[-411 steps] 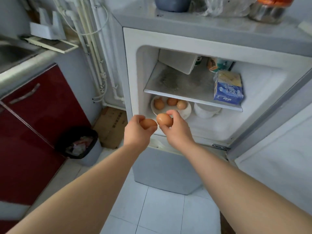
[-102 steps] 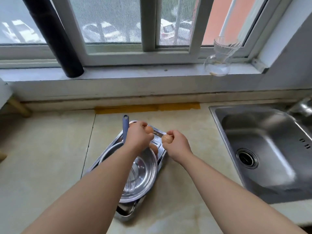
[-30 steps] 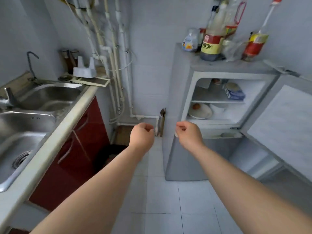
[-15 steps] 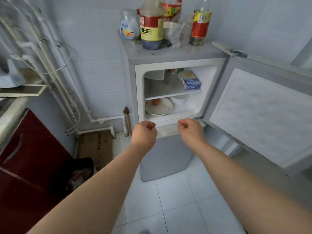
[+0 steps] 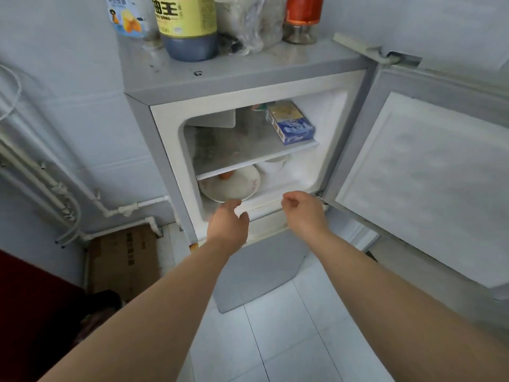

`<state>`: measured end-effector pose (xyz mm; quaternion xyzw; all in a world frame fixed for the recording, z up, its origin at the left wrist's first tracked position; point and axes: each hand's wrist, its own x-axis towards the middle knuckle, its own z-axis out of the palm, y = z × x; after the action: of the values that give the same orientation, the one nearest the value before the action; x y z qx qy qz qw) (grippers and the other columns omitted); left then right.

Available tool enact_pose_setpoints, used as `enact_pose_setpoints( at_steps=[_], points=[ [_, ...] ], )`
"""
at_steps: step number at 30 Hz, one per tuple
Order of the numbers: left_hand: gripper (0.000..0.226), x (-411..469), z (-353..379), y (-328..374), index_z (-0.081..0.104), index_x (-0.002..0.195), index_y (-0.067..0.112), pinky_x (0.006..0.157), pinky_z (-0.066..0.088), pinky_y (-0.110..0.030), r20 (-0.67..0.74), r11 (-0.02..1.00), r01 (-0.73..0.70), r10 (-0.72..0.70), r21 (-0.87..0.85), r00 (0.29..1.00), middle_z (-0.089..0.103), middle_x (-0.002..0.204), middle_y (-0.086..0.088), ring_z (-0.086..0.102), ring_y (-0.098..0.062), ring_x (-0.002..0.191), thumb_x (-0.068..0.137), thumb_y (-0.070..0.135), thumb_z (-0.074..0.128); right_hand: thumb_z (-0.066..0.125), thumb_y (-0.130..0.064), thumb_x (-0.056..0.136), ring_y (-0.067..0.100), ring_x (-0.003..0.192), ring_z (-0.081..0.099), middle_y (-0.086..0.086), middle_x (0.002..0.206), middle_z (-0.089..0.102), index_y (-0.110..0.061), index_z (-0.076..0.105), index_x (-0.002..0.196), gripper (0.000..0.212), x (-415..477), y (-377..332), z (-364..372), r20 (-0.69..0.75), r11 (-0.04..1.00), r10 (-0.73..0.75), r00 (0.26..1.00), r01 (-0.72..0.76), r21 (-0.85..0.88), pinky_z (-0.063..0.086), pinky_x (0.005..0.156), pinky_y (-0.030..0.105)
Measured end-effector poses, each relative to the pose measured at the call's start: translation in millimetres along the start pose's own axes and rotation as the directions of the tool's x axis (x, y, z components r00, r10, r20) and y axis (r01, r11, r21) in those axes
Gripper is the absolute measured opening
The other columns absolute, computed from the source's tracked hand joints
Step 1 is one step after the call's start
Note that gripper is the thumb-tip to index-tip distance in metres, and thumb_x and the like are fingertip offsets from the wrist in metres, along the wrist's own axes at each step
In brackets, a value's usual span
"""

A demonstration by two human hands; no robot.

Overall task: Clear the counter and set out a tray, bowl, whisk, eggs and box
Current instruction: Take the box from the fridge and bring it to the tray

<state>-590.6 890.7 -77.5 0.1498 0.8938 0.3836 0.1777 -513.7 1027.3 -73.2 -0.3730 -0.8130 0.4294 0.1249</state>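
Note:
A small grey fridge (image 5: 154, 111) stands with its door (image 5: 429, 194) swung wide to the right. On the upper shelf lies a blue and yellow box (image 5: 292, 123). Below the shelf a white plate (image 5: 234, 186) carries one brown egg (image 5: 225, 175), partly hidden by the shelf edge. My left hand (image 5: 227, 226) reaches toward the plate's front rim, fingers loosely spread and holding nothing. My right hand (image 5: 301, 209) hovers at the fridge's lower sill, fingers loosely curled, empty.
Bottles, a jar and a plastic bag (image 5: 256, 26) crowd the fridge top, including a big dark sauce bottle (image 5: 187, 26). A white bowl (image 5: 272, 166) sits behind the plate. White pipes (image 5: 55, 186) run down the left wall above a flat cardboard box (image 5: 124, 260). Red cabinet at lower left.
I have come closer to the fridge. My left hand has uncurled and stretched toward the plate; my right hand has moved up to the sill. Both eggs carried earlier are gone from my hands.

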Motion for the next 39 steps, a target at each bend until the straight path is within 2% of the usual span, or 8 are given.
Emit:
enact_pose_setpoints(
  at_steps=[6, 13, 18, 24, 27, 30, 36, 39],
  points=[
    [0.046, 63, 30, -11, 0.038, 0.144, 0.019, 0.11, 0.035, -0.036, -0.024, 0.987, -0.068, 0.073, 0.145, 0.997, 0.035, 0.15, -0.003, 0.04, -0.028, 0.132, 0.098, 0.022, 0.042, 0.053, -0.021, 0.095, 0.019, 0.117, 0.058, 0.007, 0.128, 0.062, -0.008, 0.059, 0.127, 0.035, 60, 22, 26, 0.015, 0.999, -0.036, 0.999, 0.035, 0.019, 0.039, 0.098, 0.023],
    [0.054, 147, 54, -23, 0.023, 0.15, 0.023, 0.114, 0.029, -0.043, -0.065, 0.956, -0.036, 0.057, 0.292, 0.996, 0.029, 0.151, -0.014, 0.031, -0.038, 0.136, 0.098, 0.023, 0.037, 0.054, -0.02, 0.094, 0.021, 0.117, 0.058, 0.008, 0.128, 0.062, -0.008, 0.059, 0.126, 0.035, 125, 39, 59, 0.049, 0.992, -0.112, 0.993, 0.108, 0.071, 0.04, 0.101, 0.026],
    [0.049, 187, 64, -22, 0.032, 0.145, 0.018, 0.116, 0.024, -0.041, -0.123, 0.944, -0.009, 0.053, 0.33, 0.991, 0.022, 0.154, -0.01, 0.026, -0.033, 0.14, 0.098, 0.023, 0.041, 0.052, -0.021, 0.096, 0.022, 0.12, 0.056, 0.007, 0.13, 0.06, -0.009, 0.058, 0.129, 0.036, 163, 51, 72, 0.064, 0.986, -0.155, 0.986, 0.151, 0.066, 0.04, 0.102, 0.027],
    [0.054, 226, 74, -24, 0.019, 0.148, 0.001, 0.114, 0.024, -0.044, -0.14, 0.813, 0.058, 0.029, 0.579, 0.99, 0.024, 0.149, -0.023, 0.026, -0.042, 0.136, 0.098, 0.019, 0.031, 0.052, -0.021, 0.095, 0.023, 0.119, 0.057, 0.006, 0.13, 0.061, -0.01, 0.058, 0.129, 0.036, 193, 59, 83, 0.064, 0.978, -0.172, 0.983, 0.163, 0.128, 0.043, 0.102, 0.029],
    [0.05, 231, 78, -22, 0.027, 0.146, 0.003, 0.111, 0.025, -0.048, -0.182, 0.803, 0.087, 0.028, 0.59, 0.983, 0.029, 0.147, -0.025, 0.03, -0.044, 0.134, 0.098, 0.015, 0.032, 0.052, -0.021, 0.095, 0.023, 0.119, 0.057, 0.006, 0.13, 0.061, -0.011, 0.059, 0.129, 0.036, 201, 61, 88, 0.066, 0.977, -0.186, 0.98, 0.177, 0.121, 0.044, 0.103, 0.031],
    [0.052, 236, 84, -27, 0.021, 0.146, 0.0, 0.111, 0.027, -0.047, -0.177, 0.804, 0.087, 0.024, 0.589, 0.984, 0.025, 0.147, -0.029, 0.028, -0.045, 0.133, 0.096, 0.013, 0.03, 0.053, -0.022, 0.095, 0.022, 0.117, 0.058, 0.006, 0.128, 0.062, -0.012, 0.059, 0.129, 0.036, 205, 61, 88, 0.073, 0.977, -0.184, 0.98, 0.174, 0.124, 0.043, 0.099, 0.028],
    [0.042, 210, 81, -14, 0.035, 0.14, 0.008, 0.1, 0.038, -0.041, -0.193, 0.929, 0.069, 0.003, 0.363, 0.981, 0.044, 0.131, -0.026, 0.049, -0.041, 0.118, 0.101, 0.022, 0.03, 0.053, -0.022, 0.095, 0.022, 0.116, 0.059, 0.007, 0.127, 0.062, -0.01, 0.058, 0.128, 0.036, 194, 59, 78, 0.093, 0.981, -0.152, 0.984, 0.139, 0.133, 0.046, 0.101, 0.032],
    [0.042, 197, 84, -10, 0.036, 0.138, 0.012, 0.097, 0.043, -0.045, -0.198, 0.956, 0.083, -0.027, 0.281, 0.98, 0.047, 0.126, -0.023, 0.052, -0.042, 0.11, 0.099, 0.028, 0.031, 0.053, -0.021, 0.095, 0.022, 0.115, 0.059, 0.007, 0.126, 0.063, -0.01, 0.059, 0.128, 0.035, 184, 56, 68, 0.106, 0.985, -0.137, 0.985, 0.125, 0.116, 0.043, 0.095, 0.023]
  ],
)
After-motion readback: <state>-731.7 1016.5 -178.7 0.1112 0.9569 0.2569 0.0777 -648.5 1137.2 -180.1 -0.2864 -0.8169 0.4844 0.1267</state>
